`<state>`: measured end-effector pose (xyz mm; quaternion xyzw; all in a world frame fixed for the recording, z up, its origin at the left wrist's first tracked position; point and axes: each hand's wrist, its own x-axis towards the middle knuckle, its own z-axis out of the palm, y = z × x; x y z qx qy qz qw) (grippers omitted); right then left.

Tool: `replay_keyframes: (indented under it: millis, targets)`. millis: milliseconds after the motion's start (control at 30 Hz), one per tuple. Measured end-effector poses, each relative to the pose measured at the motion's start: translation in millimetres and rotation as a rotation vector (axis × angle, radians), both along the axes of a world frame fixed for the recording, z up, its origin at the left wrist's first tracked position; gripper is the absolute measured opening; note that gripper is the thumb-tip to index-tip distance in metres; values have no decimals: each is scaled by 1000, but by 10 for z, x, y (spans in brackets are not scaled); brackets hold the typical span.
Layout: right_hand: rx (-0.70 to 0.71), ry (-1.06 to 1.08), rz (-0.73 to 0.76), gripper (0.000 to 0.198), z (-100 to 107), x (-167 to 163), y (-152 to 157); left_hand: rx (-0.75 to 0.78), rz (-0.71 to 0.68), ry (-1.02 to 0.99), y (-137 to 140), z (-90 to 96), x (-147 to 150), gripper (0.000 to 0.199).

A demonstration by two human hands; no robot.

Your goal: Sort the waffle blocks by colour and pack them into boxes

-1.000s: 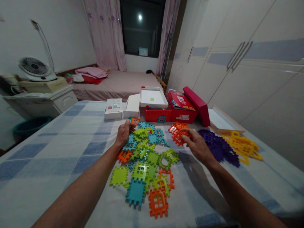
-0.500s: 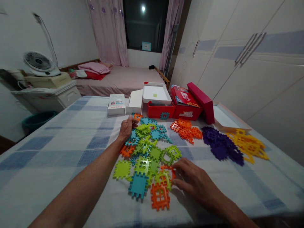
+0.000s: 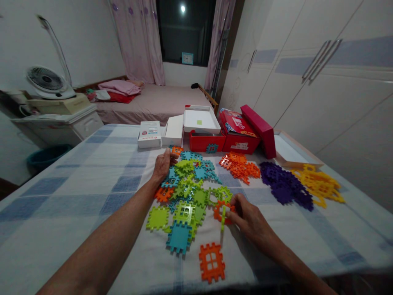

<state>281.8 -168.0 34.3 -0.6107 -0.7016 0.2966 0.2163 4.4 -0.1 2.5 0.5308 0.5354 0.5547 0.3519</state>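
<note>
Where the checked cloth [image 3: 92,196] nears its far edge, boxes stand in a row: a red box [image 3: 230,143], with a crimson lid [image 3: 265,139] leaning at its right, and two white boxes [image 3: 149,140] farther left. Centred on the cloth is a mixed pile [image 3: 200,197] of green, blue and orange pieces; a purple pile [image 3: 282,192], a yellow pile [image 3: 322,186] and an orange pile [image 3: 241,164] occupy its right half. The left hand [image 3: 162,166] borders the mixed pile; its fingertips are partly hidden, so their grip cannot be told. Beside the pile's right flank, the right hand [image 3: 251,219] pinches an orange piece [image 3: 217,211] between thumb and finger. A green piece [image 3: 223,219], seen edge-on, partly covers it; whether both are gripped is unclear. Farther back, a white tray [image 3: 196,116], containing a small green square [image 3: 199,122], hides the interior of a low red box [image 3: 199,143].
</note>
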Motion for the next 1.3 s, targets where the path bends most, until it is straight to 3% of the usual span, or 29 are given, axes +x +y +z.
replay_keyframes:
  millis: [167, 233, 300, 400, 467, 533, 733, 900, 1033, 1300]
  targets:
    - [270, -11, -204, 20, 65, 193, 124, -6, 6, -20, 23, -28, -6, 69]
    - [267, 35, -219, 21, 175, 209, 75, -16, 0, -29, 31, -34, -7, 70]
    - [169, 123, -109, 20, 288, 166, -53, -21, 0, -38, 32, -31, -5, 71]
    - [17, 203, 295, 12, 343, 15, -310, -17, 2, -35, 19, -11, 2, 70]
    - [-2, 166, 501, 3, 271, -98, -444, -12, 5, -27, 7, 5, 6, 70]
    - [40, 99, 562, 9, 148, -181, -507, -8, 6, -23, 0, 14, 5, 69]
    - [62, 17, 550, 16, -112, -218, -459, -8, -1, -34, 21, -16, -4, 71]
    - [40, 98, 541, 19, -237, -210, -472, -7, 2, -35, 29, -35, -4, 72]
    - [119, 116, 541, 24, -347, -237, -471, -28, 11, -19, 25, -28, -19, 73]
    - [418, -273, 515, 28, -741, -276, -441, -25, -12, 14, 42, -58, -67, 70]
